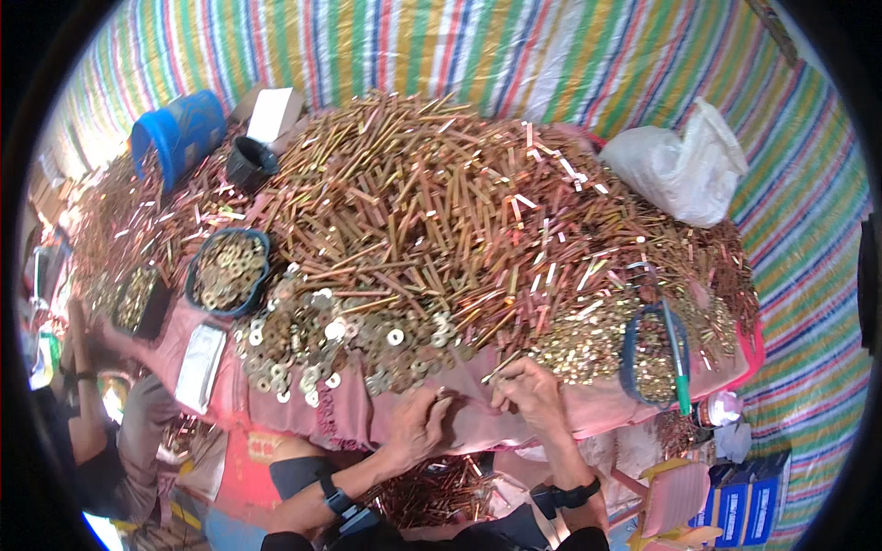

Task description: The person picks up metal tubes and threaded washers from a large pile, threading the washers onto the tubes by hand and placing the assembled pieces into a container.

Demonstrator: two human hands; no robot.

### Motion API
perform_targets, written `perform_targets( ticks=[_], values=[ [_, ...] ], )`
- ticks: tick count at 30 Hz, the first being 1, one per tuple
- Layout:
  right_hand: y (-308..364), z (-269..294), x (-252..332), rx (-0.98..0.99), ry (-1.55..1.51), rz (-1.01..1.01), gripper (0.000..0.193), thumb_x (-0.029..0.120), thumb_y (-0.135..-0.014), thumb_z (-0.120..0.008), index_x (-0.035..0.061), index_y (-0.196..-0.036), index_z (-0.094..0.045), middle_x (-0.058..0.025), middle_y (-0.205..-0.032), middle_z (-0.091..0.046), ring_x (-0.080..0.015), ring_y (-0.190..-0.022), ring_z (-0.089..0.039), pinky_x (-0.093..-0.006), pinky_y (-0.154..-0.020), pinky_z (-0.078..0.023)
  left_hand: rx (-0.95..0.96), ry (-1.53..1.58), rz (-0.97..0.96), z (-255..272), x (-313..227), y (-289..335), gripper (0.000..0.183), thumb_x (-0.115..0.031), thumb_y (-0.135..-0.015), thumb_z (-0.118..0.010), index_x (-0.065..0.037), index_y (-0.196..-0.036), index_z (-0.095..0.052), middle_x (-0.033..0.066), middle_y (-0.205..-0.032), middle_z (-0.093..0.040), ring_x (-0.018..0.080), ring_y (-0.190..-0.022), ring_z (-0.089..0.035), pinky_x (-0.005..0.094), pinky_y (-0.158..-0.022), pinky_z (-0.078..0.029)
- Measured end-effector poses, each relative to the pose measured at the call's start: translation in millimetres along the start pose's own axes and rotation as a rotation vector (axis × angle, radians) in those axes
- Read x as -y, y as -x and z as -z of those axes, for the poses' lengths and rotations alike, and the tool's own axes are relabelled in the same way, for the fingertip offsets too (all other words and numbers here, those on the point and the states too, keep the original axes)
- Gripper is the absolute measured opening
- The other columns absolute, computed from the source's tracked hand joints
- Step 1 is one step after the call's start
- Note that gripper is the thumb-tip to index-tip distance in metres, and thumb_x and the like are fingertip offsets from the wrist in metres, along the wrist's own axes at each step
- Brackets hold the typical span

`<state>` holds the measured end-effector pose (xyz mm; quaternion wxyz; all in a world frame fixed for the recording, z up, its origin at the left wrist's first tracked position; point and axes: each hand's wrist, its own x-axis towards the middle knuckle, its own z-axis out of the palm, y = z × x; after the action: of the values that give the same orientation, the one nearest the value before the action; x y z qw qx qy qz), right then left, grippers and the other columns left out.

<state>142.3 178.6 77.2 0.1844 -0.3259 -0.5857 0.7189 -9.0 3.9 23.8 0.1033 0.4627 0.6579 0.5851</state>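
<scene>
My left hand [419, 424] is closed at the near edge of the pink cloth [340, 409], fingertips pinched together. Something small and shiny may be between them, too small to name. To its right, my right hand [535, 395] pinches a thin brass-coloured metal rod [502, 367], its tip pointing left. The two hands are a short way apart. Just beyond my left hand lie loose flat round washers [367, 354]. Past my right hand spreads a heap of small brass-coloured nuts [583, 354]. Behind both rises a big pile of brass-coloured metal rods [413, 202].
A blue-rimmed basket [228, 272] holds washers at left; another blue-rimmed container [654, 358] with a green-ended pen [678, 363] stands right. Farther back are a blue bucket [179, 138], a black cup [250, 165] and a white sack [680, 165]. Another person's arm [84, 404] shows far left.
</scene>
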Motion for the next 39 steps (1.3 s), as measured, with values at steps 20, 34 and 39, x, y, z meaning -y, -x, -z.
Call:
perform_targets(
  ticks=[20,34,39],
  values=[
    [0,-66,10,0.192,0.619,0.661,0.026,0.003,-0.092,-0.074,-0.0025,-0.118,-0.072,-0.0148,-0.111,-0.071,-0.0198,-0.092,-0.069,-0.0307,-0.077,-0.056,0.016,-0.035,-0.074,-1,17,4,0.018,-0.003,-0.094,-0.069,-0.004,-0.112,-0.066,0.0156,-0.088,-0.062,0.0375,-0.079,-0.058,0.0466,-0.072,-0.046],
    [11,-78,10,0.053,0.581,0.45,0.032,0.002,-0.081,-0.086,-0.0013,-0.109,-0.072,-0.0087,-0.092,-0.071,-0.0129,-0.082,-0.067,-0.0289,-0.067,-0.055,-0.083,0.029,-0.15,-8,23,8,0.031,-0.001,-0.09,-0.069,-0.006,-0.12,-0.072,0.0152,-0.083,-0.06,0.0323,-0.076,-0.06,0.0446,-0.069,-0.048],
    [17,-79,14,0.065,0.703,0.532,0.029,0.003,-0.081,-0.085,0.0026,-0.109,-0.076,-0.0104,-0.098,-0.072,-0.0232,-0.082,-0.071,-0.034,-0.07,-0.057,-0.024,-0.035,-0.089,-7,18,16,0.013,-0.011,-0.091,-0.072,-0.004,-0.097,-0.063,0.017,-0.088,-0.059,0.0419,-0.084,-0.058,0.05,-0.074,-0.047]
  ],
)
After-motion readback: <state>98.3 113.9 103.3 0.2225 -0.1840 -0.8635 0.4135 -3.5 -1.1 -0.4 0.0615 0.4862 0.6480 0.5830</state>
